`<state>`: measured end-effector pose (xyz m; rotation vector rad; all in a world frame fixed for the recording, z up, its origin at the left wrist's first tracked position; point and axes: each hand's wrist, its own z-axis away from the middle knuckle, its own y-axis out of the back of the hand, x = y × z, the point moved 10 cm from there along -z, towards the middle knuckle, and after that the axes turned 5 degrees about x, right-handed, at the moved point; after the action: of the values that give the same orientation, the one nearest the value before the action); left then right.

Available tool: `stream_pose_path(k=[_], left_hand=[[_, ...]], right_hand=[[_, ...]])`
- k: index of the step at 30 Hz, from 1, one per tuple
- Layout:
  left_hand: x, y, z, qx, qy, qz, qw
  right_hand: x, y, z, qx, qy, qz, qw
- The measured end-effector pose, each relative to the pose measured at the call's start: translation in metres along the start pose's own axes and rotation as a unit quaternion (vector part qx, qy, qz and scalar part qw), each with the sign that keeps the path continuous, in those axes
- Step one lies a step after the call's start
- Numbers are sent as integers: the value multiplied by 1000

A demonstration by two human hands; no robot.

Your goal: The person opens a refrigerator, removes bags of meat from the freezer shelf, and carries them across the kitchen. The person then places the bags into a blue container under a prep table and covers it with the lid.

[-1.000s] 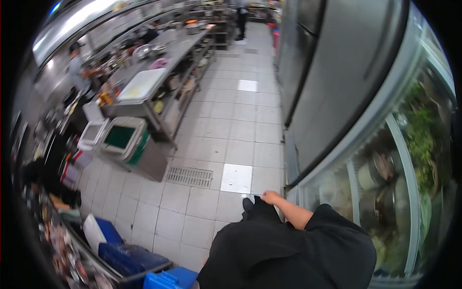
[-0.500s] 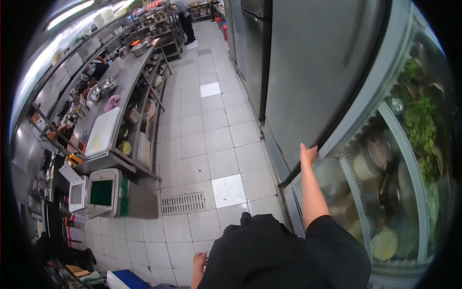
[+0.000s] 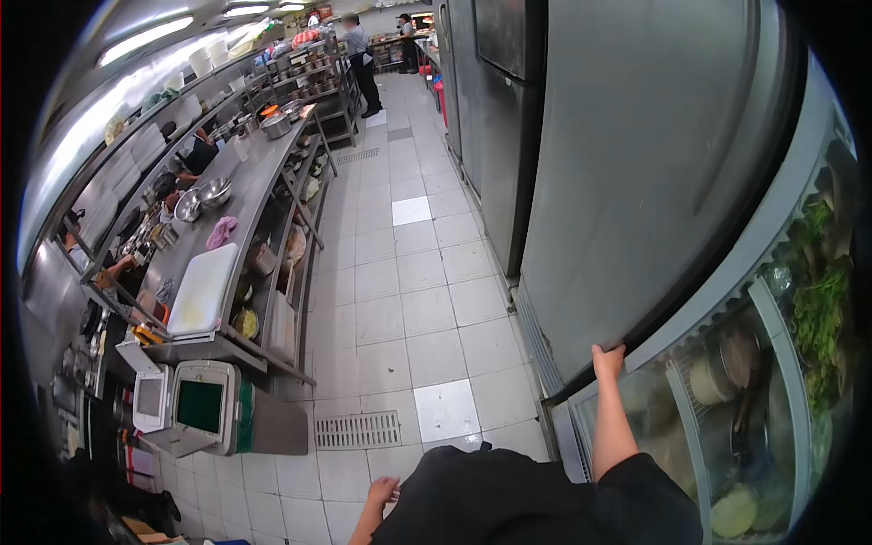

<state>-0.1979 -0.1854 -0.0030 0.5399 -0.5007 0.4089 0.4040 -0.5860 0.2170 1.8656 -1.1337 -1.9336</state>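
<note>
My right hand (image 3: 608, 361) reaches forward to the lower edge of a grey metal fridge door (image 3: 636, 182). Its fingers wrap round the dark door edge, beside the glass-fronted fridge (image 3: 767, 318). My left hand (image 3: 383, 491) hangs low at my left side, over the tiled floor. Its fingers are partly curled, and whether anything is in them cannot be made out. Behind the glass, leafy greens (image 3: 817, 318), a pot and a pale round vegetable (image 3: 734, 510) show on wire racks.
A steel counter (image 3: 250, 186) with a white board (image 3: 203, 289), bowls (image 3: 215, 192) and a pink cloth (image 3: 221, 232) runs along the left. An open bin (image 3: 272, 422) stands at its near end. People (image 3: 363, 73) stand at the far end, and others work behind the counter.
My right hand has gone from the dark cloth at my front to the fridge door edge. My left hand has come into view at lower left. The view has shifted.
</note>
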Motion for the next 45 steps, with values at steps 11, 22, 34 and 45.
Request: stream_pose_path(k=[11, 22, 34, 45], left_hand=[[433, -16, 9, -98, -441, -94, 887], [585, 8, 109, -132, -669, 13, 731], [634, 85, 8, 51, -639, 87, 762], [652, 148, -112, 136, -589, 117, 788]], right_hand=[[-48, -79, 147, -151, 48, -75, 984], [-110, -170, 260, -356, 133, -76, 922], [77, -127, 327, -305, -283, -40, 908], [117, -186, 266, -321, -341, -58, 882]])
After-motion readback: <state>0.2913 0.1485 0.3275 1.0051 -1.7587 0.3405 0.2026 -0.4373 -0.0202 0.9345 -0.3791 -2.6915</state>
